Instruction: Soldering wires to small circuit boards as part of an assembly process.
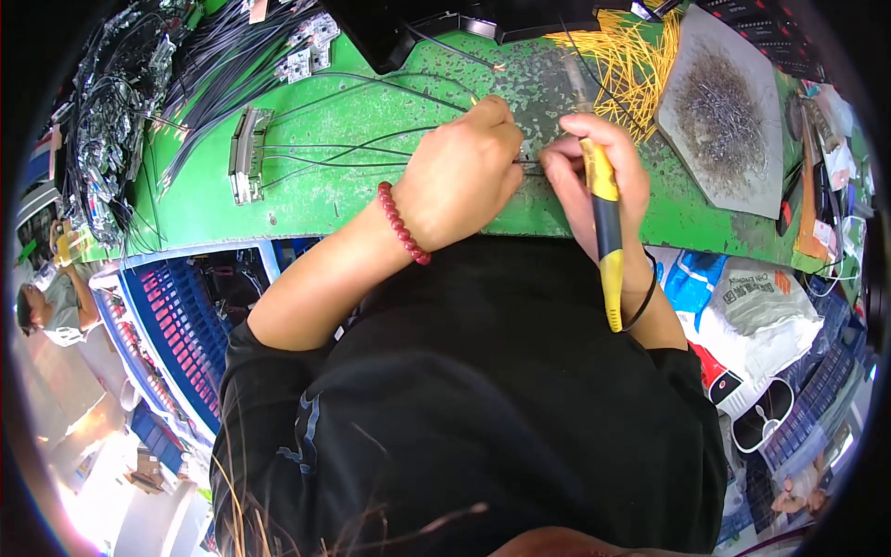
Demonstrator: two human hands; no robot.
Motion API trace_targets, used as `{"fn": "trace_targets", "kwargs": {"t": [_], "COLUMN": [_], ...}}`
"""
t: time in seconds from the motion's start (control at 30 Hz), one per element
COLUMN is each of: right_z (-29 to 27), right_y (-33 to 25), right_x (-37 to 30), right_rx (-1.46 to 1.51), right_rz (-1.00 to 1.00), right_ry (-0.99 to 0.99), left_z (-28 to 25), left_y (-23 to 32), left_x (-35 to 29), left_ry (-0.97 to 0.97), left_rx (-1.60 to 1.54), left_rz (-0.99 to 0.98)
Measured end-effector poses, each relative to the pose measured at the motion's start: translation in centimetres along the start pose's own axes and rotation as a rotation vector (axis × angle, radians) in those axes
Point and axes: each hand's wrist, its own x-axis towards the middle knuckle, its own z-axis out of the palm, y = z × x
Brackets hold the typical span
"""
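My left hand (469, 162) is closed around thin black wires (353, 148), its fingertips partly hidden from view. The wires run left to a small metal-and-black part (248, 156) lying on the green bench. In my right hand (603, 172) sits a yellow-and-black soldering iron (608, 218), its handle slanting down along my wrist and its greyish tip end pointing away from me. Close to the left fingertips, the right thumb and fingers come together at a short dark wire end; whether they grip it I cannot tell.
Yellow wires (626, 60) are heaped at the far right beside a grey board (729, 107) strewn with dark metal bits. Black cables with metal ends (218, 70) cover the far left. A black fixture (473, 28) stands at the back. Plastic bags (752, 306) lie right of me.
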Motion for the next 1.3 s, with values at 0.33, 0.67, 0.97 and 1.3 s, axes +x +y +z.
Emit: {"fn": "trace_targets", "kwargs": {"t": [0.33,0.67,0.97,1.3], "right_z": [0.4,-0.9,-0.3,-0.7], "right_y": [0.1,-0.4,0.0,0.1], "right_x": [-0.2,-0.5,0.3,0.0], "right_rx": [-0.093,0.024,0.001,0.032], "right_rz": [-0.026,0.034,-0.083,-0.105], "right_ry": [-0.015,-0.077,-0.090,-0.111], "left_z": [-0.1,-0.1,-0.2,-0.1], "left_y": [0.8,0.6,0.5,0.4], "left_x": [-0.2,-0.3,-0.2,-0.3], "left_ry": [0.012,0.043,0.029,0.057], "left_rx": [0.010,-0.005,-0.004,-0.052], "left_rz": [0.001,-0.008,0.025,-0.006]}}
